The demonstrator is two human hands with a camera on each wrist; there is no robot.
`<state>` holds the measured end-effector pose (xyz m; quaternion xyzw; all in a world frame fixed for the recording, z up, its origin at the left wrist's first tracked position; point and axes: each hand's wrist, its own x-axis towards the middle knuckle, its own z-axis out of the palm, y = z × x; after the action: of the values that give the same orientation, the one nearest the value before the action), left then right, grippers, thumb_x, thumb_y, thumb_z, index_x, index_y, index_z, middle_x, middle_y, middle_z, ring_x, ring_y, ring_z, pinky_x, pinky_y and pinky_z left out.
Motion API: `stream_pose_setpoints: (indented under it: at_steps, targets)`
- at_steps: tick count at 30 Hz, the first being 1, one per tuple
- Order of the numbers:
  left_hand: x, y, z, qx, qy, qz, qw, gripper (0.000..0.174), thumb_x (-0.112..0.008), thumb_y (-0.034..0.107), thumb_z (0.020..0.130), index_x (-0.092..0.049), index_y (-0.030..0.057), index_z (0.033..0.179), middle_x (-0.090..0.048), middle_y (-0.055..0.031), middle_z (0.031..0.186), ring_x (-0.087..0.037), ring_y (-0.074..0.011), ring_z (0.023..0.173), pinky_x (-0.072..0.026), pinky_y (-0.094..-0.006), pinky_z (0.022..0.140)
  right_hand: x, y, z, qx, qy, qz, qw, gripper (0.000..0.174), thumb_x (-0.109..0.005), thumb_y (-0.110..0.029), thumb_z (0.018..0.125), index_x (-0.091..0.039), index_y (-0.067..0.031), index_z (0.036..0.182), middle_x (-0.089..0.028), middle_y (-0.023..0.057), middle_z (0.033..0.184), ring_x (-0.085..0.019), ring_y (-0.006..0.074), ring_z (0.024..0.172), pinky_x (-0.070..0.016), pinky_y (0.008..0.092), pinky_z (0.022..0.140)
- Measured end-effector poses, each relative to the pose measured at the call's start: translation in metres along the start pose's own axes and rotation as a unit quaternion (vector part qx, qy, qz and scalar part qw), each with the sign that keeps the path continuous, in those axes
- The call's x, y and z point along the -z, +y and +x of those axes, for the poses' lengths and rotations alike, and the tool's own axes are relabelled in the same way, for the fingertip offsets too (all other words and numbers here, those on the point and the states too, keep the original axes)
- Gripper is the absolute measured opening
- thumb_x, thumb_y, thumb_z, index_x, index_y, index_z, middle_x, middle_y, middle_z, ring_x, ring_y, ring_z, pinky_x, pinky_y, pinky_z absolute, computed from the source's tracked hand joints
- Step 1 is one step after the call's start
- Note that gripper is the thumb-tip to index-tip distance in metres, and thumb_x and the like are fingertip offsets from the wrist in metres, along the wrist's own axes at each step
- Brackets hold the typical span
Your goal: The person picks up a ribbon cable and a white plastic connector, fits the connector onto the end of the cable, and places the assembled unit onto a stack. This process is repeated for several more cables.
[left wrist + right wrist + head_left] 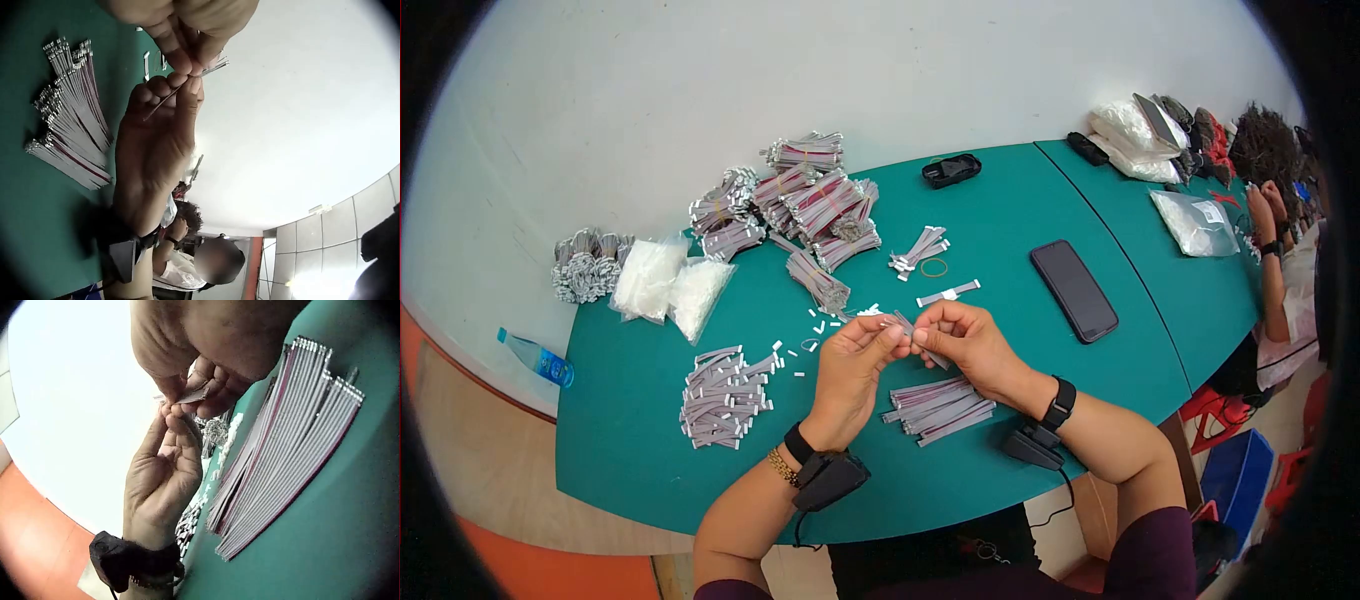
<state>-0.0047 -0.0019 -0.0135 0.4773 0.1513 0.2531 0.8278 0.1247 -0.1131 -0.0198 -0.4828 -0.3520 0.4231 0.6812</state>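
Note:
Fingertips of both hands meet over a short grey flat cable point(936, 358). My left hand point(850, 375) pinches it between thumb and fingers; my right hand point(978, 348) pinches it from the other side. In the right wrist view the cable point(192, 396) shows flat ribbon strands between the fingers; in the left wrist view it is a thin edge point(161, 104) crossing the right hand. Fingers hide its middle. Below the hands lies a fanned pile of grey cables point(940, 408). At the left is a pile of cables with white connectors point(725, 398).
Bundled cables point(825, 205) stand at the back, bags of white parts point(650, 280) to their left. Small white connectors point(799, 374) lie loose left of the hands. A phone point(1075, 290) lies at the right, a black case point(951, 170) at the back. Another person's arm point(1273, 290) is far right.

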Motion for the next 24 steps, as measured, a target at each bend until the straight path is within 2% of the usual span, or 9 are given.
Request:
stream_pose_setpoints:
  at_steps: [8, 17, 20, 24]
  targets:
    - [-0.0013, 0.0011, -0.0008, -0.002, 0.009, 0.03, 1.0, 0.009, -0.06, 0.007, 0.087, -0.057, 0.002, 0.093, -0.062, -0.0067, 0.09, -0.059, -0.0127, 0.079, -0.0482, -0.0245, 0.073, -0.001, -0.0012, 0.0, 0.0, -0.001, 0.0, 1.0, 0.008, -0.062, -0.009, 0.086, -0.059, -0.0028, 0.09, -0.063, 0.0018, 0.076, -0.054, 0.0056, 0.064, -0.042, 0.0188, 0.056]
    - [0.0074, -0.0045, 0.0016, 0.06, -0.018, -0.065, 0.996, 0.01, -0.058, 0.011, 0.09, -0.059, 0.0026, 0.095, -0.061, -0.0041, 0.088, -0.057, -0.0109, 0.082, -0.0465, -0.023, 0.076, -0.0007, -0.001, 0.0005, 0.007, -0.003, 0.008, 1.0, 0.009, -0.062, -0.01, 0.087, -0.059, -0.0023, 0.09, -0.062, 0.0035, 0.08, -0.056, 0.0079, 0.07, -0.0454, 0.0216, 0.061]
    - [0.0058, -0.0049, 0.0006, 0.053, -0.014, -0.079, 0.995, 0.01, -0.058, 0.01, 0.089, -0.059, 0.0021, 0.096, -0.061, -0.0044, 0.088, -0.058, -0.0108, 0.082, -0.0469, -0.0226, 0.076, -0.0012, 0.0001, 0.0011, 0.008, 0.0, 0.017, 1.0, 0.009, -0.062, -0.01, 0.087, -0.059, -0.002, 0.091, -0.063, 0.0034, 0.079, -0.055, 0.0067, 0.068, -0.0446, 0.0205, 0.06]
    - [0.0048, -0.0007, 0.0018, 0.029, -0.011, -0.033, 0.999, 0.014, -0.061, 0.009, 0.087, -0.059, -0.0003, 0.098, -0.062, -0.0065, 0.089, -0.06, -0.0124, 0.081, -0.0482, -0.0242, 0.076, 0.0002, -0.0007, 0.0016, -0.005, 0.001, 0.007, 1.0, 0.008, -0.062, -0.01, 0.087, -0.059, -0.0025, 0.091, -0.063, 0.0029, 0.078, -0.055, 0.0065, 0.066, -0.0442, 0.0201, 0.059]
